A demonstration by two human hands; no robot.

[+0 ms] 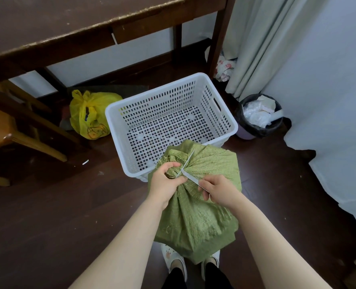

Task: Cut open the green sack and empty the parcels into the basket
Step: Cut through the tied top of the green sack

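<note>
Green woven sack [195, 205] in front of me, bulging, its gathered neck bound by a white tie [190, 158], a metal blade [191, 179] laid against the knot; beyond it the white perforated basket [162, 107] stands upright, empty.

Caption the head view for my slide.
Left hand grips green sack neck; right hand holds a blade to it, beside basket.

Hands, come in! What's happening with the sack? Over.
Left hand grips green sack at neck. Right hand holds blade at tie. Basket beyond, no parcels in it.
</note>
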